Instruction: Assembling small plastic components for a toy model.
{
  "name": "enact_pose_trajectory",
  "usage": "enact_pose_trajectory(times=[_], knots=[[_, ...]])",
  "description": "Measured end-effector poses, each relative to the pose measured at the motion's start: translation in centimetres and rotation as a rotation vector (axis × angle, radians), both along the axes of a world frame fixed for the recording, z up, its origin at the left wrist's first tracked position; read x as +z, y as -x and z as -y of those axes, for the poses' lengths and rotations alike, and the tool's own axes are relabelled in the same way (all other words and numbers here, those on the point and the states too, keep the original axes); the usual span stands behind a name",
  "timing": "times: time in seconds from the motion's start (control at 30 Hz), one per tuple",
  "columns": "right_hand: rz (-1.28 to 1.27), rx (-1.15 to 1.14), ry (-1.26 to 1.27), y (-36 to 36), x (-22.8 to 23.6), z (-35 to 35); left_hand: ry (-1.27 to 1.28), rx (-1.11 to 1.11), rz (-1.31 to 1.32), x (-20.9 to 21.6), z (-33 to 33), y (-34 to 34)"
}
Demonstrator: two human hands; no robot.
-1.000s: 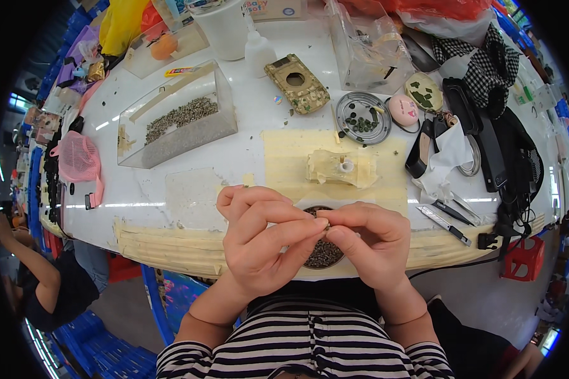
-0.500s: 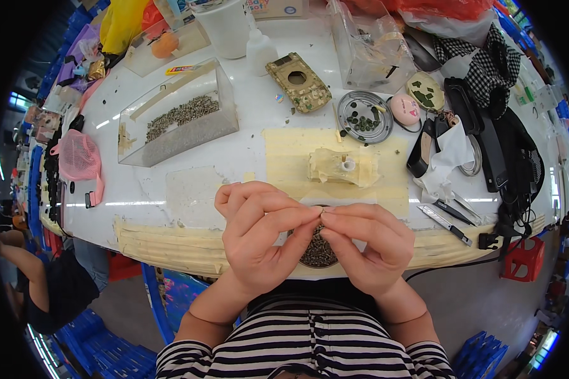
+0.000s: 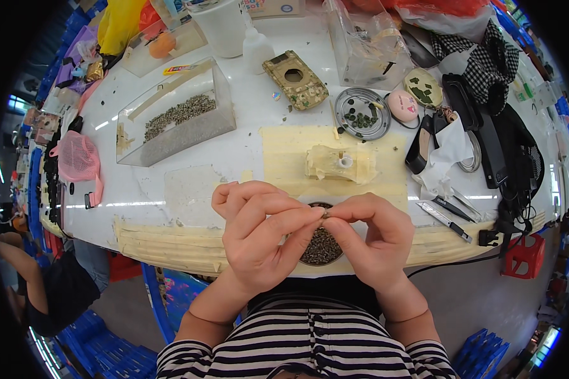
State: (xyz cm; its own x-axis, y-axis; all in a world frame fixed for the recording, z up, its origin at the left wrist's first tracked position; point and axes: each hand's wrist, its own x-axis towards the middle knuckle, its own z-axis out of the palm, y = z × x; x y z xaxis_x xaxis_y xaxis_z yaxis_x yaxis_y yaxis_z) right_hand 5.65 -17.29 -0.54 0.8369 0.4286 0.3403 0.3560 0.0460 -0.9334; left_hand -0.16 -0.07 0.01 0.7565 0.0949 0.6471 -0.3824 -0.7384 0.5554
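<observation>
My left hand (image 3: 263, 237) and my right hand (image 3: 374, 237) meet fingertip to fingertip above a round dish (image 3: 327, 262) of small brown-grey parts. Both pinch one tiny olive-brown piece (image 3: 325, 215) between thumb and forefinger; its exact kind is too small to tell. The hands cover part of the dish's sides. Beyond them, a tape-wrapped block (image 3: 360, 165) with a short white tube (image 3: 344, 162) upright on it stands on a yellow taped patch (image 3: 284, 142). Farther off sits a camouflage-painted model tank hull (image 3: 305, 91) with a round hole on top.
On the left stands a clear tray (image 3: 189, 136) of small metallic parts. A round tin (image 3: 373, 131) with dark green pieces lies right of the hull. At the right are a utility knife (image 3: 446, 222), tweezers (image 3: 466, 203) and a white tissue (image 3: 446, 155). A person's arm (image 3: 22, 265) shows far left.
My right fingers have shifted and spread slightly around the tiny piece, so more of it shows. My left hand stays nearly still. The view has moved slightly.
</observation>
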Motion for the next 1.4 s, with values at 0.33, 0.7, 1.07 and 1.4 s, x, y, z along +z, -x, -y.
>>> enact_pose_trajectory(times=[0.33,0.7,1.07,1.4], knots=[[0.191,-0.06,0.063,0.1,0.9,-0.5,0.134,-0.016,-0.011,-0.6,-0.1,-0.1],[-0.347,0.13,0.022,0.3,0.8,0.4,-0.072,0.006,0.004,0.0,0.3,0.3],[-0.5,0.174,-0.173,0.3,0.7,0.3,0.053,-0.064,0.008,0.0,0.0,-0.1],[0.485,-0.145,0.131,0.3,0.5,-0.8,0.047,0.053,0.012,-0.4,0.1,-0.1]])
